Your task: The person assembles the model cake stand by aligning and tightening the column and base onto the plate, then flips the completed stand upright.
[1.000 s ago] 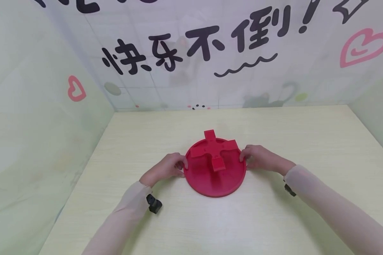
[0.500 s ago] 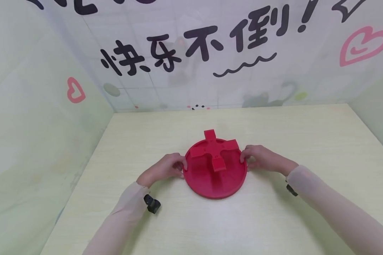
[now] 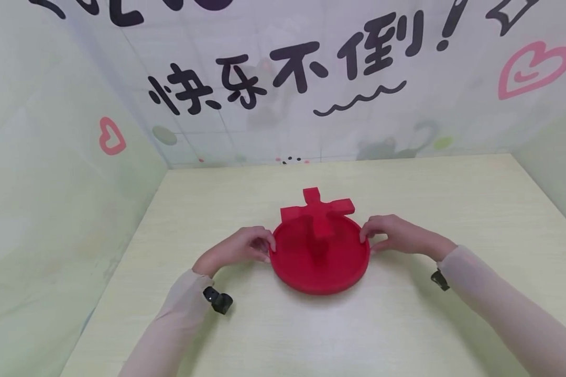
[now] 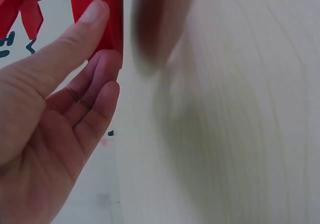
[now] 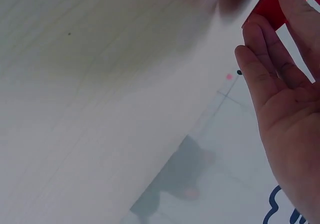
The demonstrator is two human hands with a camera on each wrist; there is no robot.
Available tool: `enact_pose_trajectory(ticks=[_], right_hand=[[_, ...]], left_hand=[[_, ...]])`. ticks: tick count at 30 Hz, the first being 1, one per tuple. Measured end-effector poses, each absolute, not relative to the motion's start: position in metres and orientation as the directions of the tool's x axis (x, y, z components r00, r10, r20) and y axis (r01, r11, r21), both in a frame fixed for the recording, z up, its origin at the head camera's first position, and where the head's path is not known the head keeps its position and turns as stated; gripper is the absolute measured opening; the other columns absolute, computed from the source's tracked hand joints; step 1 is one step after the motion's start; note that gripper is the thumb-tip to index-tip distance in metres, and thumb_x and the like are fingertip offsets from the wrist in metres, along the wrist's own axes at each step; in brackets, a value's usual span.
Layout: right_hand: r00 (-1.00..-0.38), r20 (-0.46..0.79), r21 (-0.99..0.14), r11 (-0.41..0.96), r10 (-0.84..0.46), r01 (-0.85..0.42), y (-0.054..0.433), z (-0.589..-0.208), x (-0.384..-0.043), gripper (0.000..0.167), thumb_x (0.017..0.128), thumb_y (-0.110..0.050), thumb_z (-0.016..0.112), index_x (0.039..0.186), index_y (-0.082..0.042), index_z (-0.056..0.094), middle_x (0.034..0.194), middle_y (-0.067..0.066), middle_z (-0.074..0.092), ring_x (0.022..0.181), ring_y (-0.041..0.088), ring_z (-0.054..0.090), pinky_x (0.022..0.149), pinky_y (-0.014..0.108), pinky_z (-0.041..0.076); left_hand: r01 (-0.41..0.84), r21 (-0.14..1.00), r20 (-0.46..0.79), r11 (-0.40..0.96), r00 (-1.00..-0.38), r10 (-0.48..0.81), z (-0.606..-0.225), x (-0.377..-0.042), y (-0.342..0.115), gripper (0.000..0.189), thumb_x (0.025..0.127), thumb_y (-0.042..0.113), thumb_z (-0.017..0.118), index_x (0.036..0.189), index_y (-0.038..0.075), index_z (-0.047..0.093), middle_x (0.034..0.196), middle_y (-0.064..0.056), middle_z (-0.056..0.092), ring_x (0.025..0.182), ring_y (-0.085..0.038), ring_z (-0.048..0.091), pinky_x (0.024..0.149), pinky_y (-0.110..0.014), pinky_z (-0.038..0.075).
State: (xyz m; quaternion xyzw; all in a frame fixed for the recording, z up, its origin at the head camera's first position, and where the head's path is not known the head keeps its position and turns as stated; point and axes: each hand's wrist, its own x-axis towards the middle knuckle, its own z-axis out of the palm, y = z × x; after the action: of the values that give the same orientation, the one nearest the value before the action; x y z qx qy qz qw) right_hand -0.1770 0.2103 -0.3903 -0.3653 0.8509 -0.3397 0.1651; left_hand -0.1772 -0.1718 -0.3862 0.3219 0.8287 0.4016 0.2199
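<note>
A red round tray (image 3: 302, 269) with a raised rim is in the middle of the head view. From its centre rises a post topped by a red four-armed cross (image 3: 317, 209). My left hand (image 3: 236, 246) pinches the rim on the left; in the left wrist view the thumb (image 4: 75, 36) lies on the tray's red side (image 4: 107, 24), with fingertips under it. Opposite, my right hand (image 3: 401, 235) grips the rim on the right. The right wrist view shows only a red corner of the tray (image 5: 272, 9) between thumb and fingers.
A pale wooden table (image 3: 207, 199) lies below the tray. Behind it stands a white curtain (image 3: 273, 131) with black lettering and a pink heart, and a pale green curtain (image 3: 52, 209) hangs on the left. A small black wrist camera (image 3: 218, 300) is strapped to the left sleeve.
The tray has tilted, its cross leaning farther toward the back curtain, and it looks slightly larger. Both hands have moved a little outward with the rim still held.
</note>
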Motion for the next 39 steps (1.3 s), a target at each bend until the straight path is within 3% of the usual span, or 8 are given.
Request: enact_pose_trajectory(ticks=[13, 24, 32, 39], right_hand=[[-0.665, -0.066, -0.852, 0.389, -0.744, -0.351, 0.224, -0.379, -0.174, 0.028, 0.081, -0.014, 0.069, 0.107, -0.01, 0.061, 0.105, 0.004, 0.06, 0.097, 0.021, 0.056, 0.084, 0.032, 0.049], [-0.639, -0.003, -0.86, 0.328, -0.769, -0.391, 0.234, -0.378, -0.179, 0.024, 0.086, -0.011, 0.063, 0.11, -0.007, 0.058, 0.099, 0.005, 0.062, 0.088, 0.022, 0.061, 0.075, 0.031, 0.051], [-0.731, 0.038, -0.863, 0.346, -0.681, -0.368, 0.236, -0.377, -0.177, 0.022, 0.089, -0.009, 0.059, 0.111, -0.006, 0.057, 0.096, 0.017, 0.06, 0.086, 0.031, 0.056, 0.073, 0.029, 0.048], [-0.793, 0.076, -0.901, 0.299, -0.604, -0.315, 0.235, -0.376, -0.176, 0.025, 0.091, -0.007, 0.056, 0.115, 0.0, 0.055, 0.102, 0.012, 0.062, 0.093, 0.036, 0.057, 0.083, 0.034, 0.049]], left_hand=[[0.261, 0.912, -0.082, 0.317, -0.641, 0.763, -0.379, -0.178, -0.177, 0.021, 0.081, 0.003, 0.068, 0.101, 0.005, 0.06, 0.095, -0.008, 0.061, 0.083, -0.025, 0.059, 0.076, -0.035, 0.051], [0.22, 0.932, -0.071, 0.288, -0.668, 0.74, -0.38, -0.179, -0.176, 0.019, 0.086, 0.006, 0.062, 0.105, 0.005, 0.057, 0.1, -0.011, 0.059, 0.089, -0.028, 0.055, 0.078, -0.035, 0.049], [0.213, 0.936, -0.041, 0.28, -0.724, 0.688, -0.382, -0.178, -0.172, 0.018, 0.089, 0.009, 0.058, 0.107, 0.007, 0.055, 0.099, -0.022, 0.056, 0.086, -0.031, 0.053, 0.077, -0.042, 0.047], [0.196, 0.96, 0.012, 0.2, -0.742, 0.67, -0.384, -0.177, -0.167, 0.02, 0.091, 0.008, 0.055, 0.111, 0.004, 0.052, 0.101, -0.013, 0.059, 0.093, -0.047, 0.051, 0.083, -0.056, 0.043]])
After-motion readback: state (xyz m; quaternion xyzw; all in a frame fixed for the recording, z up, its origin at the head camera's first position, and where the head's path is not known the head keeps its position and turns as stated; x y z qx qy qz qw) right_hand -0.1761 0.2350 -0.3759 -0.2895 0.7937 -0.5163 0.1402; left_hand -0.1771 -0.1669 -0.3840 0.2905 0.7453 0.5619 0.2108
